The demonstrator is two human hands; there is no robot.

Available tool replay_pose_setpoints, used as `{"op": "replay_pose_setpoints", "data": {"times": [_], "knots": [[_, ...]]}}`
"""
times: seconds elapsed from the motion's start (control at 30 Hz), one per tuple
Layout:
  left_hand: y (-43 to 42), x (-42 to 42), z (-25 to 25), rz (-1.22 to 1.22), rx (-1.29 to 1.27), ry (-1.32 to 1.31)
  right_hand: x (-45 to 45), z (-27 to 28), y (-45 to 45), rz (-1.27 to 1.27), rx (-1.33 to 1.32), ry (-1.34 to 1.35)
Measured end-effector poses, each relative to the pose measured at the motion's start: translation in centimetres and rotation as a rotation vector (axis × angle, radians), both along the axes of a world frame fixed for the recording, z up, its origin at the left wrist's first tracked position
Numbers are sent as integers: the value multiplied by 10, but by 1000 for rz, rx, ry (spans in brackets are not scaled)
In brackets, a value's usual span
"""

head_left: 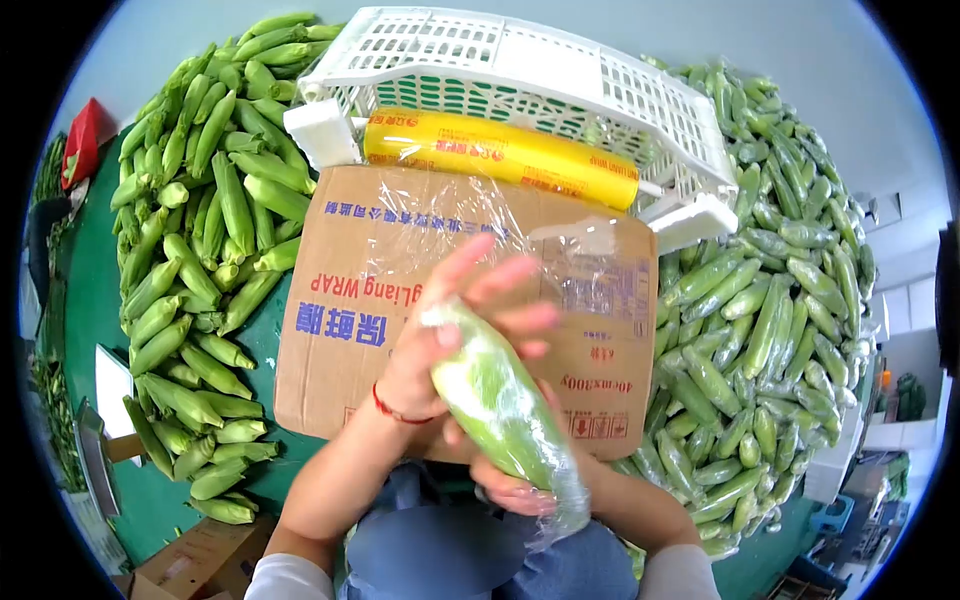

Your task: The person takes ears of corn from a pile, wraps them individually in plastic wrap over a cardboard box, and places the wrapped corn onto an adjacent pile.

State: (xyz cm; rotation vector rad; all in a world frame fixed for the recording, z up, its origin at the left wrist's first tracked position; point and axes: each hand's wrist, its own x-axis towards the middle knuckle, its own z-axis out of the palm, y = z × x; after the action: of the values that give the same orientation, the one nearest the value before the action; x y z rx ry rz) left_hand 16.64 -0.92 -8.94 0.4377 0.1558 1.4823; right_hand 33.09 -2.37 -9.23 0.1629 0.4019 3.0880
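An ear of corn in green husk (497,400), wrapped in clear film, is tilted in front of my body, over the near edge of a cardboard box (330,240). My left hand (455,330) lies against its upper end, with the fingers spread and slightly blurred. Around its lower part my right hand (520,485) is closed, partly hidden beneath the ear. Loose film hangs off the lower end. Beyond the hands, a yellow roll of wrap (500,155) lies across the far side of the box, with clear film trailing from it.
Unwrapped green ears (235,205) are piled on the left of the green table (90,260). Film-wrapped ears (770,330) form a big heap on the right. A white plastic crate (520,60) stands behind the roll. Another cardboard box (205,560) is at the lower left.
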Motion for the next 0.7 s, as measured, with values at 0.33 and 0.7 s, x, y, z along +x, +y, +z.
{"op": "replay_pose_setpoints", "data": {"times": [0.33,0.7], "knots": [[-12,-21,-21,492,-399,704,36,-9,7,-187,1912,-1114],[-87,3,-27,-411,-521,607,45,50,53,-1231,969,-941]]}}
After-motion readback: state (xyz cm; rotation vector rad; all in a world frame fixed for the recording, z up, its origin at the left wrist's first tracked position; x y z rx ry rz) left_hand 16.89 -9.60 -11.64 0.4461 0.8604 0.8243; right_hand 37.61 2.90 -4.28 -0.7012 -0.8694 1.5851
